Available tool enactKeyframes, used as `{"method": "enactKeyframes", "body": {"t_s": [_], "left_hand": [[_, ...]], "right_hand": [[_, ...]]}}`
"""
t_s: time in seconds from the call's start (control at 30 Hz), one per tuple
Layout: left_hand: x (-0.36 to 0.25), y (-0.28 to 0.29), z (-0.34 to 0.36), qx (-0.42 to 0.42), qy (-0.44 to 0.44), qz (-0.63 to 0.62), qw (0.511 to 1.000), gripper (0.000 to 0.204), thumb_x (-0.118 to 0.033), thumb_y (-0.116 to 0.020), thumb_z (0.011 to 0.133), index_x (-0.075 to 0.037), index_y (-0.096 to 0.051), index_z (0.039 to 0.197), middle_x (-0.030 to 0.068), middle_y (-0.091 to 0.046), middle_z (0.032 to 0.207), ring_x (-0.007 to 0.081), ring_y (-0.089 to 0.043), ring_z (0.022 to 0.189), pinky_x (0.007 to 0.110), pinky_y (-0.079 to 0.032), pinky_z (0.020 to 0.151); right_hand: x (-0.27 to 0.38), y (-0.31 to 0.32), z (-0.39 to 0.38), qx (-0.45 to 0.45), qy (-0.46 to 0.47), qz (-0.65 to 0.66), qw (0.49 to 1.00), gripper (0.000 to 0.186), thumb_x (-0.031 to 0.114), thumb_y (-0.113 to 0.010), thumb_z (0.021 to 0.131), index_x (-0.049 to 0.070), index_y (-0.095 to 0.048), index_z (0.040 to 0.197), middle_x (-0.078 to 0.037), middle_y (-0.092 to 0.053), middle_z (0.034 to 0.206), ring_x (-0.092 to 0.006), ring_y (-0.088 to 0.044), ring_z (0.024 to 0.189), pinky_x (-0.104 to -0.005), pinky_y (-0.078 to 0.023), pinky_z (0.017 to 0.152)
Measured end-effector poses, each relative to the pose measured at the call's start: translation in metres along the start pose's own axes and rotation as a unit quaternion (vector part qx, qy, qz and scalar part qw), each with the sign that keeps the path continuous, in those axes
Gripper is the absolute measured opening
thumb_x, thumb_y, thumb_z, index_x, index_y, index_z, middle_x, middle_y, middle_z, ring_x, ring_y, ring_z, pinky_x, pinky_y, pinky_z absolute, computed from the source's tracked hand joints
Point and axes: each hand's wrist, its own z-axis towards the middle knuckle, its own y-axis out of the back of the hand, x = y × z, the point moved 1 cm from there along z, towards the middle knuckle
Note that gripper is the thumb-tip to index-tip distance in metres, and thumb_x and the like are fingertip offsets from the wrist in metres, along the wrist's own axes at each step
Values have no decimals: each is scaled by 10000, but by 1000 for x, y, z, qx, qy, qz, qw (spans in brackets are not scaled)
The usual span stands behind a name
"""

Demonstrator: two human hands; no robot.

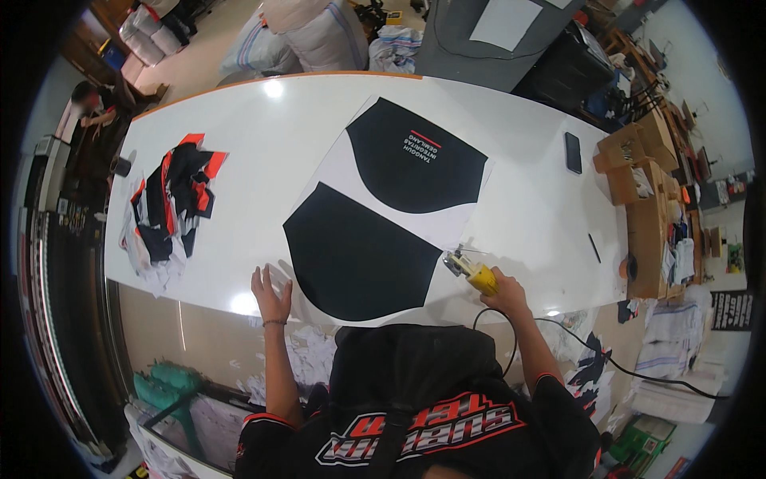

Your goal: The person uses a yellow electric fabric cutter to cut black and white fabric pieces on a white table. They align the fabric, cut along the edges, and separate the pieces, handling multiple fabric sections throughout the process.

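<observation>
A white sheet of fabric (375, 188) printed with two black sleeve-shaped panels lies across the middle of the white table. The nearer black panel (359, 255) is plain; the farther black panel (419, 164) carries a red line and white print. My right hand (507, 293) is shut around a yellow corded electric cutter (479, 275). Its metal head stands at the right corner of the nearer panel, by the white strip between the panels. Left of that panel, my left hand (272, 295) is over the table's near edge, fingers spread, holding nothing.
A heap of black, orange and white fabric scraps (171, 199) covers the table's left part. On the right lie a phone (573, 152) and a dark pen (594, 247), beside cardboard boxes (646, 215). The cutter's black cord (630, 369) runs off right. Another person (92, 108) is at far left.
</observation>
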Motion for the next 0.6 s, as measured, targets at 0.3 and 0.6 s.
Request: {"method": "enactKeyframes", "body": {"t_s": [0.3,0.6], "left_hand": [[-38,-27,-112,-103,177,-214,955,236,-209,-721,943,-26,-740,1091,80,-723,772,144,-677,679,285,-537,647],[-35,-54,-196,-78,262,-234,933,209,-205,-698,949,-16,-754,1019,91,-732,764,140,-693,683,284,-546,664]], "right_hand": [[15,25,26,9,18,-44,999,655,386,-748,707,150,-548,1284,-237,-694,1018,-437,-683,960,-516,-559,840],[15,28,47,-7,85,-72,994,656,401,-751,697,120,-548,1255,-231,-695,1014,-416,-697,953,-512,-565,829]]}}
